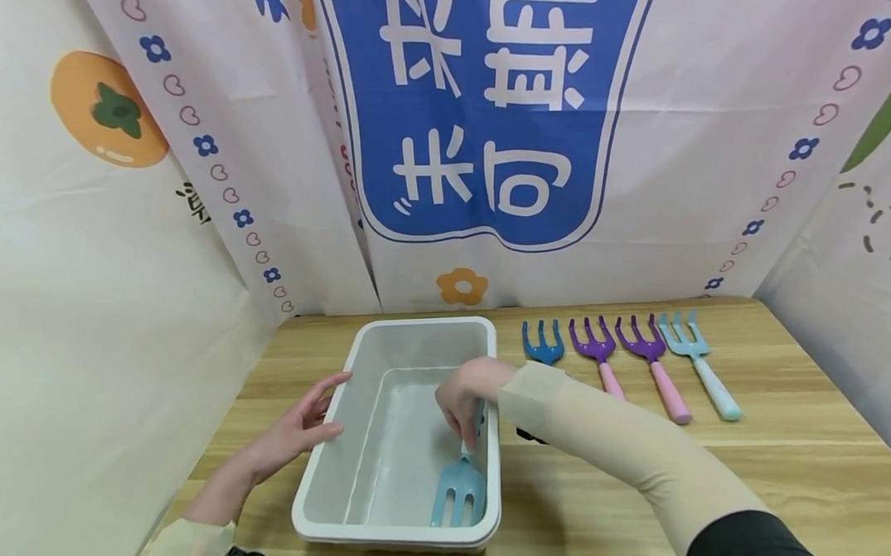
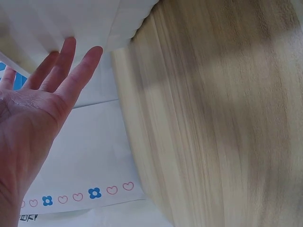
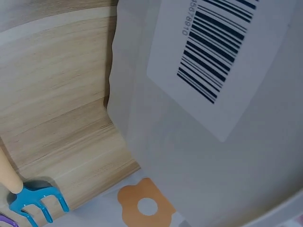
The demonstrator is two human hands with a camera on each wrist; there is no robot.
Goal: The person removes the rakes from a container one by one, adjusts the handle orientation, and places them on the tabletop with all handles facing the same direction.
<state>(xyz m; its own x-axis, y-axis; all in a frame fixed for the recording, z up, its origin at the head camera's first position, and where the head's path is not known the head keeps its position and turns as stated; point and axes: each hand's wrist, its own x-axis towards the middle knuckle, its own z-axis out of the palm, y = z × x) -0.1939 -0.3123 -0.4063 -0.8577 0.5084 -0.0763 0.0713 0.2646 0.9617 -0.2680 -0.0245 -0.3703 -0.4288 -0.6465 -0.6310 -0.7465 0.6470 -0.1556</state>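
Note:
A white plastic bin [image 1: 400,446] stands on the table, and inside it, along the right wall, is a light blue garden hand fork [image 1: 462,480] with its tines toward the near end. My right hand [image 1: 468,397] reaches down into the bin and pinches the fork's handle; most of that handle is hidden by the hand. At the bin's left side, my left hand [image 1: 302,423] rests its spread fingers against the rim and outer wall. In the left wrist view those fingers [image 2: 79,71] lie nearly straight along the bin's wall [image 2: 90,23].
To the right of the bin, a blue fork [image 1: 543,352], two purple forks with pink handles [image 1: 670,392] and another light blue fork [image 1: 711,382] lie in a row. A barcode label [image 3: 208,56] marks the bin's outer wall. Printed cloth [image 1: 708,134] hangs behind the table.

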